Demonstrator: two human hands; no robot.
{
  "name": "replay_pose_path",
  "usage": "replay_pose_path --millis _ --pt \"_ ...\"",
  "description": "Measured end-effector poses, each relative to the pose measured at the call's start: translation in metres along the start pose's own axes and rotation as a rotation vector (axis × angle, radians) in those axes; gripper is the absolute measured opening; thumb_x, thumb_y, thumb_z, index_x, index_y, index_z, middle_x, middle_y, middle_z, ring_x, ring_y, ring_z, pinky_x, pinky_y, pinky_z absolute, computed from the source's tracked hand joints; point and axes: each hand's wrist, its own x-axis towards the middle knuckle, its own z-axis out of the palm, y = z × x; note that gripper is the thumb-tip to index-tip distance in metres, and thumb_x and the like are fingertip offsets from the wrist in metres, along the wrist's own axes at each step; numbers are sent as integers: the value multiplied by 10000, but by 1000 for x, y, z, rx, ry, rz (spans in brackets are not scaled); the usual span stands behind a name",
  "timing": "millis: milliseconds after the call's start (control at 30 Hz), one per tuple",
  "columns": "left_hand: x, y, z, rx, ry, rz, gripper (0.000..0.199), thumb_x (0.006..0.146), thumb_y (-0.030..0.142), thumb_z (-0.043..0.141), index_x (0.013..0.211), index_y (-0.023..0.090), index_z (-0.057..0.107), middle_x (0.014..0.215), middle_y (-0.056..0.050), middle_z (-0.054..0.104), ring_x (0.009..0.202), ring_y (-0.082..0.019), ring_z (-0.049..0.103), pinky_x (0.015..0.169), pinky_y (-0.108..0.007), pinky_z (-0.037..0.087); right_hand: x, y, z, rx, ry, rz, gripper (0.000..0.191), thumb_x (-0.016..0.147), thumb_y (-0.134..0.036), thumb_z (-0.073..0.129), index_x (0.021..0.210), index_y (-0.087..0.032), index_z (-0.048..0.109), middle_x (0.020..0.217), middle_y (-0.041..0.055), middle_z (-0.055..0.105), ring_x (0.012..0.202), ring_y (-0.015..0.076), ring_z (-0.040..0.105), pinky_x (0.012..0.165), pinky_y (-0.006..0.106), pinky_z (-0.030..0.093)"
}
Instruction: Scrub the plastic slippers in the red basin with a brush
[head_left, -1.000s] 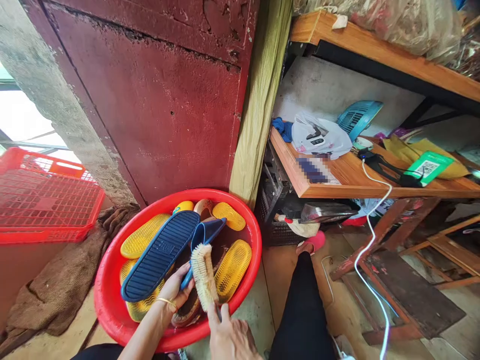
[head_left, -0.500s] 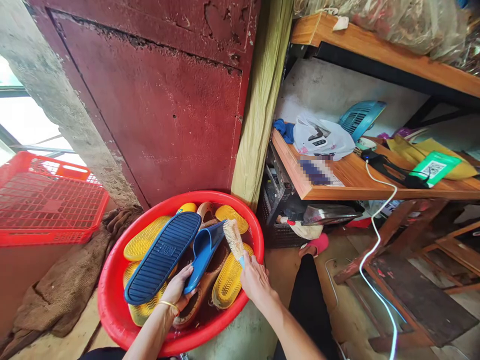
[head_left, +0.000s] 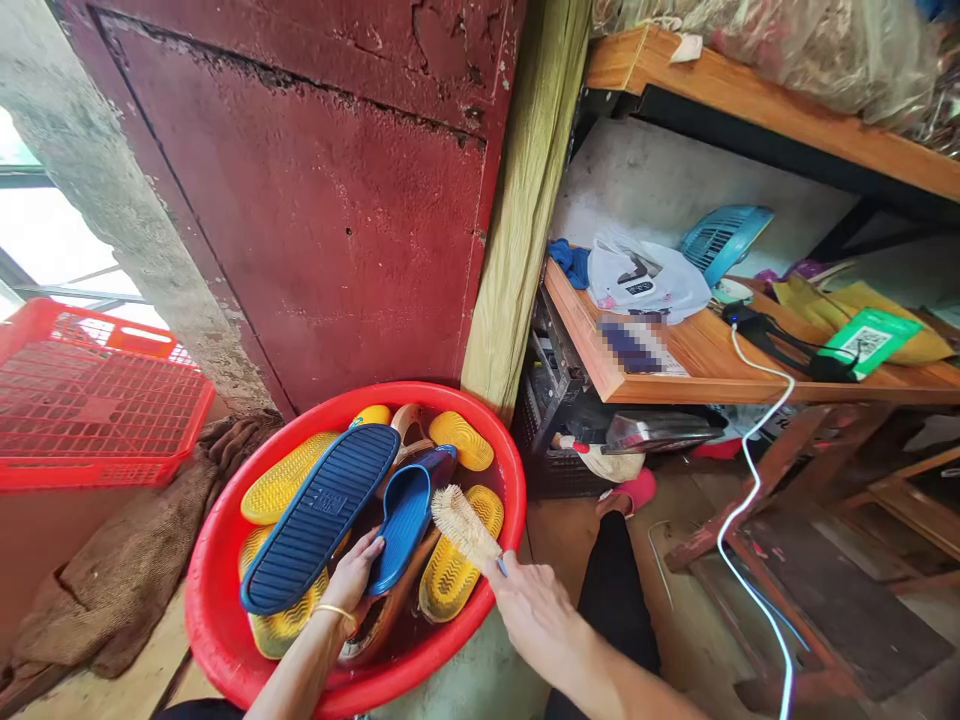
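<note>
A red basin (head_left: 214,600) holds water and several slippers. Gripped by its heel end in my left hand (head_left: 352,577) is a blue slipper (head_left: 403,525), its insole facing up. My right hand (head_left: 534,605) is closed on the handle of a scrubbing brush (head_left: 461,525), whose pale bristles are just right of that slipper, above a yellow slipper (head_left: 450,580). Another blue slipper (head_left: 322,520) lies sole up at the left, on top of yellow ones. A brown slipper (head_left: 371,635) is partly hidden beneath my left hand.
A red crate (head_left: 97,410) and a brown sack (head_left: 127,580) are at the left. Behind the basin stands a dark red door (head_left: 337,220). To the right is a wooden desk (head_left: 720,355) with a fan and bags; a white cable (head_left: 739,520) hangs in front.
The held blue slipper has turned so that its insole faces up more. The brush has moved left and down, off the slipper's toe end, and my right hand has lowered.
</note>
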Motion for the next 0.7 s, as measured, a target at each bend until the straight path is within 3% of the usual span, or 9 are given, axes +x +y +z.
replay_pose_path --millis 167,300,400,467,533,600,700 --pt "1 -2 3 32 20 -16 409 904 231 613 1311 213 636 882 -30 707 404 -52 478 332 -176 445 52 16 -7 92 -88 94 462 918 2 389 1227 -166 688 1138 146 712 969 264 702 833 345 507" --pt "2 -3 1 144 2 27 447 888 255 621 1332 205 631 916 -58 732 395 -58 469 326 -192 446 81 20 -2 140 -57 183 456 898 0 413 1247 -123 680 1171 183 703 1022 261 701 864 339 510" --pt "2 1 -4 219 2 163 442 848 311 659 1274 197 677 1021 -86 768 534 -114 617 434 -218 530 80 23 5 169 -35 214 444 895 -61 486 1298 -139 654 1223 182 690 1113 268 675 924 334 502" --pt "0 8 -11 254 -20 293 439 804 345 699 1211 182 713 1109 -91 777 802 -183 727 648 -245 608 78 24 10 187 -28 245 519 880 -94 522 1393 -130 586 1267 203 669 1139 294 667 927 360 514" --pt "-2 15 -19 318 -61 414 484 766 395 727 1202 183 720 1161 -78 778 1034 -236 723 844 -274 600 80 22 16 210 -26 270 614 848 -97 550 1462 -111 516 1251 216 675 1119 312 677 900 383 536" --pt "-4 21 -28 452 -60 509 563 751 462 723 1254 210 699 1058 -50 804 1025 -268 735 858 -311 601 87 16 23 234 -27 278 635 818 -81 561 1452 -92 523 1191 210 703 1063 302 701 870 377 551" --pt "-3 25 -37 751 26 664 587 775 489 657 1310 250 667 868 -33 804 895 -304 763 818 -366 607 102 1 33 254 10 269 511 834 -47 506 1333 -45 618 1092 233 730 959 284 733 819 364 560"
